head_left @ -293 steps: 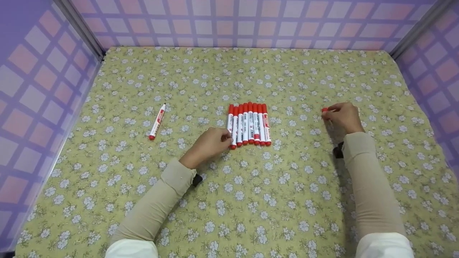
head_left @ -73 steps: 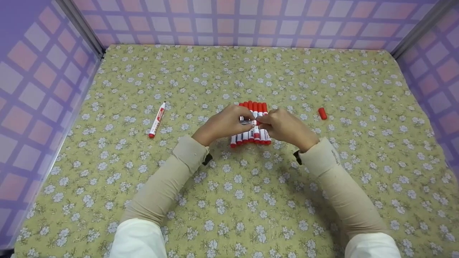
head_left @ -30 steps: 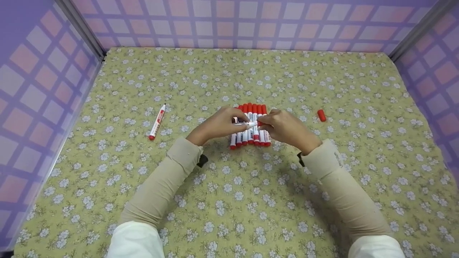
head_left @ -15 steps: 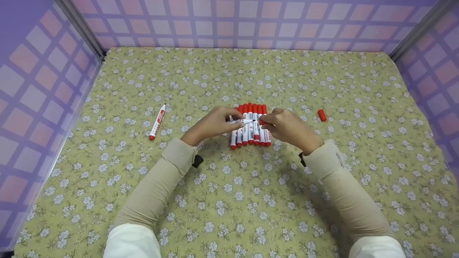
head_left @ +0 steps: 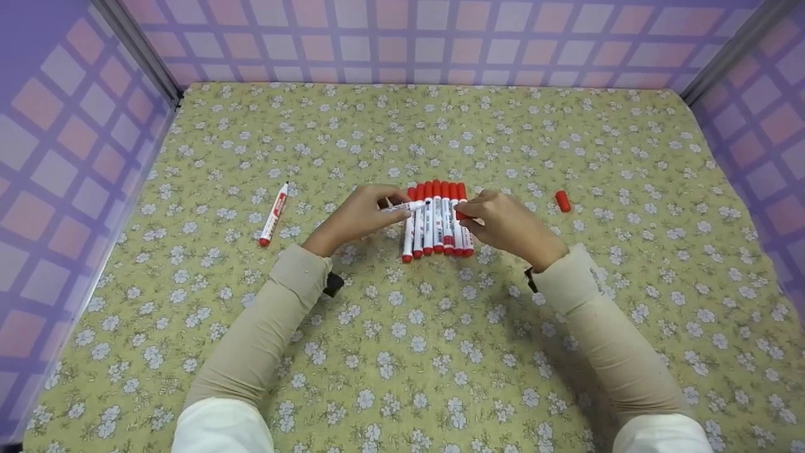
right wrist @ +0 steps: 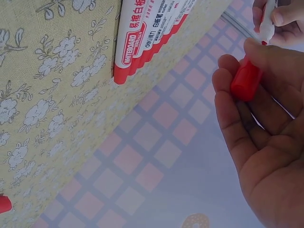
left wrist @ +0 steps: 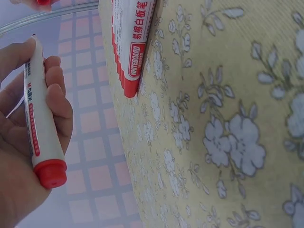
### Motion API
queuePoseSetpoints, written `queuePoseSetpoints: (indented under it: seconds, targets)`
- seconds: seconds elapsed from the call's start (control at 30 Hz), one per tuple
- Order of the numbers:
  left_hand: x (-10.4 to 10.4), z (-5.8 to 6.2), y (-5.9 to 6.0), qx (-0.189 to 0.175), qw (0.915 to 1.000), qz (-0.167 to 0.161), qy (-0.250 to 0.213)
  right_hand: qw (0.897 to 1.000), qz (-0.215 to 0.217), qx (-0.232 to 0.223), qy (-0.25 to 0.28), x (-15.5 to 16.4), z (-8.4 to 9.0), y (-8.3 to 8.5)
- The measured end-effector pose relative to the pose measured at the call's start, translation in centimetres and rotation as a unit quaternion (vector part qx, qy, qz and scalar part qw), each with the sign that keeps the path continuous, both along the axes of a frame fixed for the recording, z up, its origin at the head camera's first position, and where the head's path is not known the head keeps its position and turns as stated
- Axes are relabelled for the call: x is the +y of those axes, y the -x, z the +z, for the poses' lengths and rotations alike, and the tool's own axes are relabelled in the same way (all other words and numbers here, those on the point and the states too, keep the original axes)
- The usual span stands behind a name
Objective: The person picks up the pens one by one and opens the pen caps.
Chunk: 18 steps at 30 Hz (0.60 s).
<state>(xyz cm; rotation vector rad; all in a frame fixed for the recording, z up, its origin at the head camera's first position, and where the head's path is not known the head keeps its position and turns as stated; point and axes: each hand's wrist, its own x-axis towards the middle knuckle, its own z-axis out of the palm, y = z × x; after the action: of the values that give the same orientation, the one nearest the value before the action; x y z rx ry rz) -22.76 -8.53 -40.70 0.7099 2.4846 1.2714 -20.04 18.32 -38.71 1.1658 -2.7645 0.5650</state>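
In the head view my left hand grips an uncapped white marker, its tip pointing right over a row of several red-capped markers. The left wrist view shows that marker lying along my fingers, red end cap down. My right hand pinches a red cap just right of the row. In the right wrist view the cap sits between thumb and fingers. A small gap separates cap and marker tip.
A loose uncapped marker lies to the left on the flowered cloth. A loose red cap lies to the right. Purple checked walls close in the back and both sides.
The cap has come off the held marker. My left hand drew the marker leftward while my right hand kept the cap; earlier both hands met over the row.
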Motion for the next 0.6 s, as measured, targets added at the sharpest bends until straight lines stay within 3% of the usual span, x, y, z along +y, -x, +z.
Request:
queuePoseSetpoints:
  seconds: [0.6]
  targets:
    - [-2.6,0.0,0.5,0.0,0.9963,0.086,0.0,1.0,-0.006,-0.031,-0.001,0.3,-0.2,0.1]
